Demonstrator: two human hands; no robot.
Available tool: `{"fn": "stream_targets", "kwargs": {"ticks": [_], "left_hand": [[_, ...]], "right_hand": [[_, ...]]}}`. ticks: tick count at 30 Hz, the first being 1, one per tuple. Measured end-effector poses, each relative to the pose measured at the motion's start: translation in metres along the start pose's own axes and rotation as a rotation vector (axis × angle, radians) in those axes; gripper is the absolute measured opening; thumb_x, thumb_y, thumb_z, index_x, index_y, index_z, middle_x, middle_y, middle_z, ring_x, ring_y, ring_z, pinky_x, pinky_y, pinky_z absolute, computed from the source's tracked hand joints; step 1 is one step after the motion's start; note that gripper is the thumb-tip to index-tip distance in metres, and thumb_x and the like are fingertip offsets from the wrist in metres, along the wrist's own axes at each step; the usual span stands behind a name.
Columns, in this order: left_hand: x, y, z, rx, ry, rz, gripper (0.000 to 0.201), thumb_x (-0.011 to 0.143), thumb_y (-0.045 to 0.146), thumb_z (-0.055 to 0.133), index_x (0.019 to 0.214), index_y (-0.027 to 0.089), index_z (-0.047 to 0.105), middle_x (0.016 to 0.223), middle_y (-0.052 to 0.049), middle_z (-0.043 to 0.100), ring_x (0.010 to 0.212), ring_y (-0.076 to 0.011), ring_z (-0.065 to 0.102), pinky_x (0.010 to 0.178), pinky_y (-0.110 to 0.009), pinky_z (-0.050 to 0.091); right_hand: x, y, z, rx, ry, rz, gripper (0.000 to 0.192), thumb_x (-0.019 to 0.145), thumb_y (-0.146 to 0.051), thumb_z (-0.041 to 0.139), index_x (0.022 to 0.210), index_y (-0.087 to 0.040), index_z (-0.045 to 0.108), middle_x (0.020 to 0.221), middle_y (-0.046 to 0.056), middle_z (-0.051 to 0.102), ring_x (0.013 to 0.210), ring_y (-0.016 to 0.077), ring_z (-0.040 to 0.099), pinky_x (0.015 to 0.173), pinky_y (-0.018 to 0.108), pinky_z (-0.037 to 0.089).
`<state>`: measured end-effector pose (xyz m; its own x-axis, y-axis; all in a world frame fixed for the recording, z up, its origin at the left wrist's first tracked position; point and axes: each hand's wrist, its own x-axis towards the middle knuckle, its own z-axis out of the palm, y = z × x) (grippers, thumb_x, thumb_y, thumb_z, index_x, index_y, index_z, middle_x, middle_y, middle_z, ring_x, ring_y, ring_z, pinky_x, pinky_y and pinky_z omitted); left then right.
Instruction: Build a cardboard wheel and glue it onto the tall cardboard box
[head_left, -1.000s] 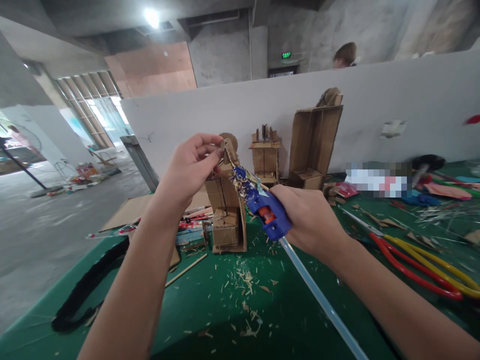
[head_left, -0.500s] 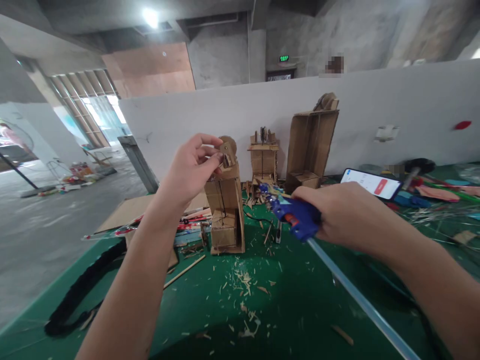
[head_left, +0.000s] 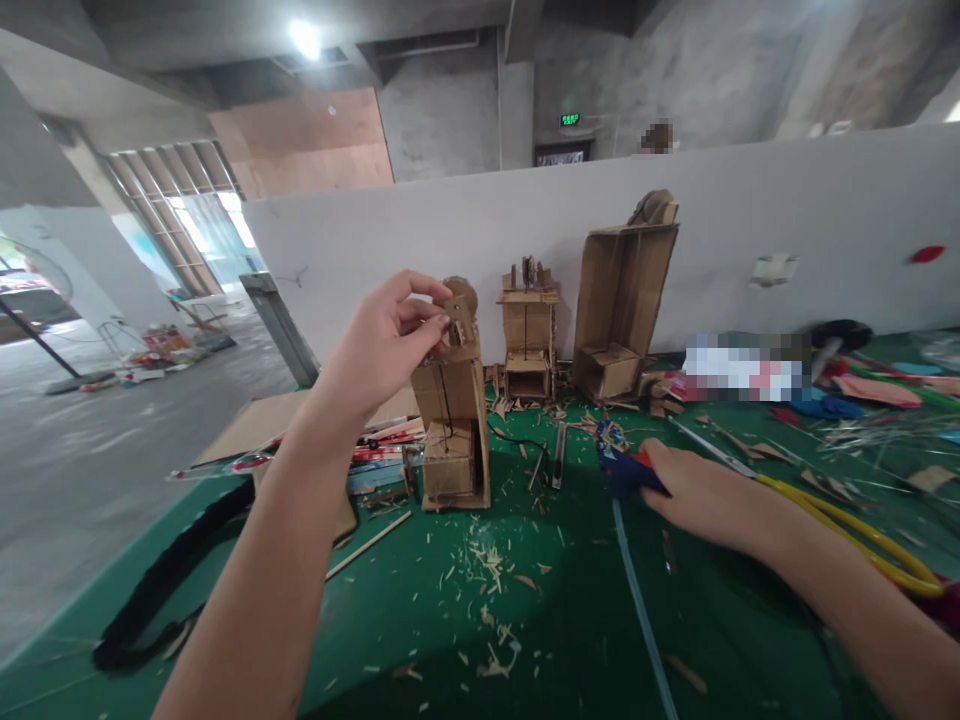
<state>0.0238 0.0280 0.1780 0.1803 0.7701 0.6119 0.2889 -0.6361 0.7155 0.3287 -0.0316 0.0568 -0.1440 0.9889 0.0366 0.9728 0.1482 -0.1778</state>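
Observation:
My left hand pinches a small cardboard piece at the top of a cardboard tower, which stands upright on the green table. Behind that piece shows a round cardboard disc. My right hand is closed round a blue glue gun, held low over the table to the right of the tower. A long clear glue stick trails from the gun toward the bottom of the view. The fingertips of my right hand are partly hidden behind the gun.
Two more cardboard structures stand against the white partition. Yellow-handled scissors lie at the right. A black strap and a thin wooden stick lie at the left. Cardboard scraps and shavings cover the table's middle.
My right hand has moved down and to the right with the glue gun, lowering it toward the table. The scissors have come into view. My left hand stays at the tower's top.

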Motion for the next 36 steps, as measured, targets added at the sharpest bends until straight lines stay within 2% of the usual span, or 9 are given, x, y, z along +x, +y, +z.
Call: {"fn": "stream_targets", "kwargs": {"ticks": [3, 7, 10, 15, 17, 21, 26, 31, 36], "left_hand": [[-0.001, 0.0, -0.002, 0.002, -0.037, 0.017, 0.016, 0.078, 0.017, 0.063, 0.093, 0.019, 0.058, 0.071, -0.001, 0.064, 0.059, -0.0116, 0.06, 0.061, -0.027, 0.048], [0.0, -0.002, -0.004, 0.023, -0.062, 0.042, 0.017, 0.079, 0.019, 0.062, 0.095, 0.019, 0.057, 0.072, 0.0, 0.063, 0.062, -0.0124, 0.061, 0.062, -0.028, 0.049], [0.001, -0.002, -0.005, 0.035, -0.091, 0.049, 0.017, 0.079, 0.02, 0.062, 0.095, 0.019, 0.057, 0.073, 0.0, 0.063, 0.064, -0.0128, 0.061, 0.063, -0.028, 0.05], [0.0, 0.0, -0.01, 0.037, -0.143, 0.039, 0.016, 0.08, 0.02, 0.061, 0.096, 0.019, 0.057, 0.073, -0.001, 0.064, 0.066, -0.0127, 0.061, 0.063, -0.028, 0.05], [0.0, 0.0, -0.013, 0.047, -0.162, 0.045, 0.016, 0.081, 0.02, 0.06, 0.096, 0.019, 0.058, 0.072, -0.001, 0.063, 0.067, -0.013, 0.061, 0.064, -0.029, 0.05], [0.0, -0.002, -0.017, 0.064, -0.19, 0.071, 0.014, 0.083, 0.022, 0.06, 0.096, 0.02, 0.058, 0.074, -0.002, 0.064, 0.068, -0.0126, 0.06, 0.062, -0.027, 0.049], [-0.001, -0.002, -0.018, 0.053, -0.195, 0.07, 0.013, 0.083, 0.022, 0.059, 0.096, 0.021, 0.058, 0.074, -0.002, 0.064, 0.069, -0.0126, 0.06, 0.062, -0.027, 0.049], [-0.001, -0.002, -0.018, 0.065, -0.19, 0.071, 0.014, 0.082, 0.022, 0.059, 0.096, 0.02, 0.058, 0.074, -0.001, 0.063, 0.069, -0.0126, 0.059, 0.063, -0.027, 0.049], [-0.002, 0.001, -0.019, 0.085, -0.192, 0.097, 0.015, 0.081, 0.019, 0.06, 0.096, 0.02, 0.059, 0.072, -0.001, 0.062, 0.069, -0.012, 0.058, 0.061, -0.026, 0.048]], "right_hand": [[0.003, -0.003, 0.005, 0.005, -0.017, -0.001, 0.003, 0.086, -0.019, 0.043, 0.084, -0.018, 0.044, 0.08, 0.012, 0.064, 0.073, 0.0252, 0.064, 0.061, 0.033, 0.041], [0.011, -0.006, 0.019, -0.133, 0.014, 0.013, 0.011, 0.089, -0.017, 0.043, 0.094, -0.011, 0.05, 0.088, 0.015, 0.064, 0.08, 0.0248, 0.064, 0.067, 0.033, 0.044], [0.014, -0.007, 0.027, -0.215, 0.049, 0.053, 0.018, 0.089, -0.019, 0.045, 0.101, -0.008, 0.054, 0.095, 0.018, 0.063, 0.092, 0.0306, 0.062, 0.07, 0.037, 0.044], [0.01, -0.035, 0.01, -0.427, 0.296, 0.006, 0.032, 0.089, -0.024, 0.044, 0.114, -0.008, 0.056, 0.103, 0.02, 0.062, 0.097, 0.038, 0.058, 0.07, 0.047, 0.046], [0.012, -0.054, -0.003, -0.338, 0.401, -0.066, 0.04, 0.089, -0.026, 0.041, 0.123, -0.007, 0.052, 0.109, 0.02, 0.061, 0.1, 0.037, 0.057, 0.075, 0.049, 0.046], [0.028, -0.088, -0.027, 0.127, 0.482, -0.229, 0.05, 0.09, -0.034, 0.04, 0.132, -0.008, 0.043, 0.122, 0.018, 0.057, 0.111, 0.0304, 0.054, 0.088, 0.045, 0.047], [0.047, -0.118, -0.052, 0.486, 0.525, -0.259, 0.046, 0.085, -0.032, 0.046, 0.127, -0.012, 0.047, 0.12, 0.015, 0.058, 0.102, 0.0252, 0.058, 0.083, 0.041, 0.05], [0.049, -0.138, -0.067, 0.7, 0.652, -0.303, 0.034, 0.083, -0.021, 0.049, 0.116, -0.017, 0.053, 0.114, 0.01, 0.059, 0.095, 0.0199, 0.058, 0.079, 0.036, 0.052], [0.045, -0.149, -0.068, 0.737, 0.696, -0.42, 0.029, 0.089, -0.021, 0.044, 0.115, -0.023, 0.056, 0.113, 0.006, 0.061, 0.099, 0.0191, 0.058, 0.079, 0.034, 0.05]]}}
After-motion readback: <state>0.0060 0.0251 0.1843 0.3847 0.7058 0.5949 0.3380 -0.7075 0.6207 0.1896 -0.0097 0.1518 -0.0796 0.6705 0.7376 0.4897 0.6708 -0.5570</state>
